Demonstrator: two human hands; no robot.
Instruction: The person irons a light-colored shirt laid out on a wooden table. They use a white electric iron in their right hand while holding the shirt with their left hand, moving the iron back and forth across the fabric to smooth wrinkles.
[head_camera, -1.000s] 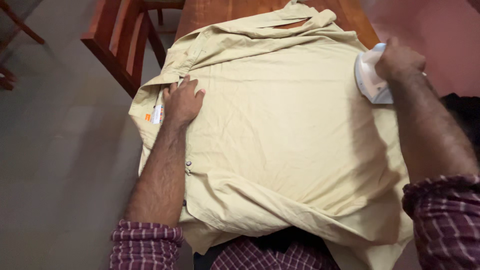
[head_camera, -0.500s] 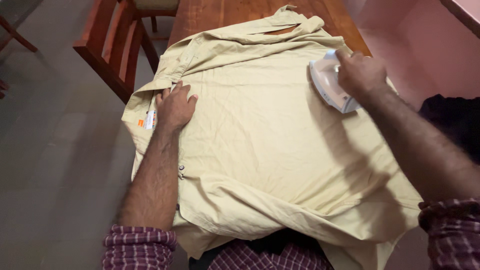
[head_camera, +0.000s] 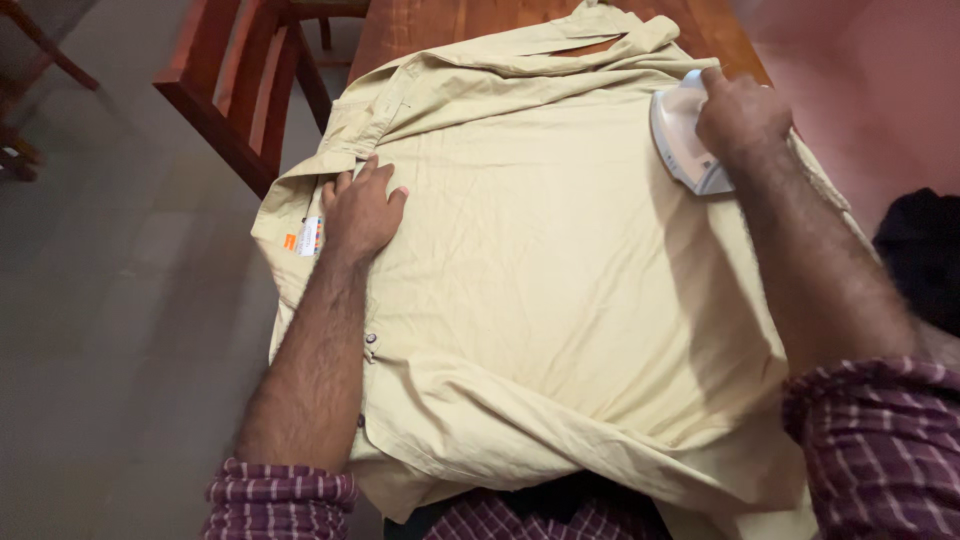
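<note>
Since the earlier frame, the right hand (head_camera: 742, 118) has carried the iron (head_camera: 682, 140) back out toward the right edge of the shirt (head_camera: 540, 300), while the left hand (head_camera: 358, 210) has stayed put near the shirt's left edge. That right hand wraps over the top of the iron, its fingers (head_camera: 722, 85) curled tightly around the handle and hiding most of it; only the pale, rounded plastic body shows beneath the knuckles, resting flat on the cloth. Its forearm runs straight back and down toward the lower right corner, ending in a rolled plaid sleeve (head_camera: 870, 440) of maroon and white.

On the other side, the left hand lies palm down on the fabric, fingers (head_camera: 345, 185) slightly spread and pressed flat, thumb angled out to the right. Just left of it sits a small white and orange label (head_camera: 305, 237) sewn to the cloth, and two small buttons (head_camera: 371, 345) show beside the forearm.

Spread back-up across the wooden tabletop (head_camera: 440, 25), the shirt is a pale khaki cotton, softly creased, with its collar bunched at the far end and its hem folded over near the person's body. A reddish wooden chair (head_camera: 235, 95) stands to the left of the tabletop on a grey floor (head_camera: 110, 330).
</note>
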